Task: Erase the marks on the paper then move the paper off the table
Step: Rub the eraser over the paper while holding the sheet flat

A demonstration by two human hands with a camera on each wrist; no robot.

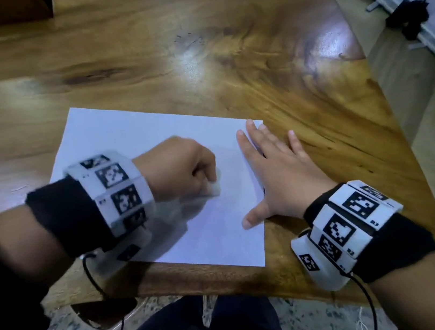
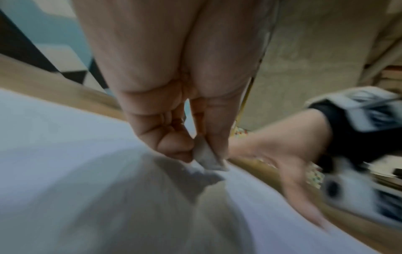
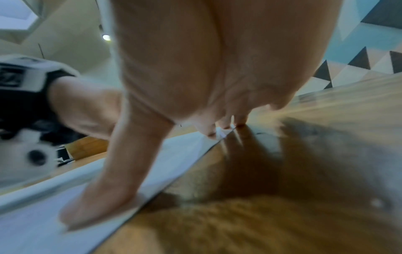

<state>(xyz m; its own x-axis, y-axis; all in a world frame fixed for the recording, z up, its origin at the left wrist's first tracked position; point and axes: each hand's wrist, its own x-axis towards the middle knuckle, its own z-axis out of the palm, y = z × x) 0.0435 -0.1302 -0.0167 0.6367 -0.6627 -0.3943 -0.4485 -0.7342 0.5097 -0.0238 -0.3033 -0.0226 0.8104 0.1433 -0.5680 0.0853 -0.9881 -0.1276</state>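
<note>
From the head view, the paper (image 1: 155,174) is lying flat on the wooden desk (image 1: 249,47), sitting in the lower middle of the frame with its near edge close to the desk's front edge. The left hand (image 1: 182,167) is curling into a fist at frame centre, pinching a small white eraser (image 1: 214,189) and pressing it down onto the sheet. It looks like the rubbing step is under way, though no marks are showing clearly here. The right hand (image 1: 276,173) is lying spread and flat, fingers straight, straddling the paper's right edge, probably pinning the sheet so it is not sliding under the eraser.

Down at the left wrist view, things are blurring, but the thumb and fingers (image 2: 174,147) are squeezing the eraser (image 2: 206,157) at centre frame, its tip touching the paper (image 2: 65,137). The other hand is lying at the right of the frame.

Over at the right wrist view, the right hand's thumb (image 3: 104,197) is pressing flat on the paper (image 3: 32,232) at lower left, while the fingertips (image 3: 210,131) are reaching the sheet's far corner. The paper's edge is running diagonally across the frame, with bare desk (image 3: 326,103) to its right. The sheet is not yet off the desk.
</note>
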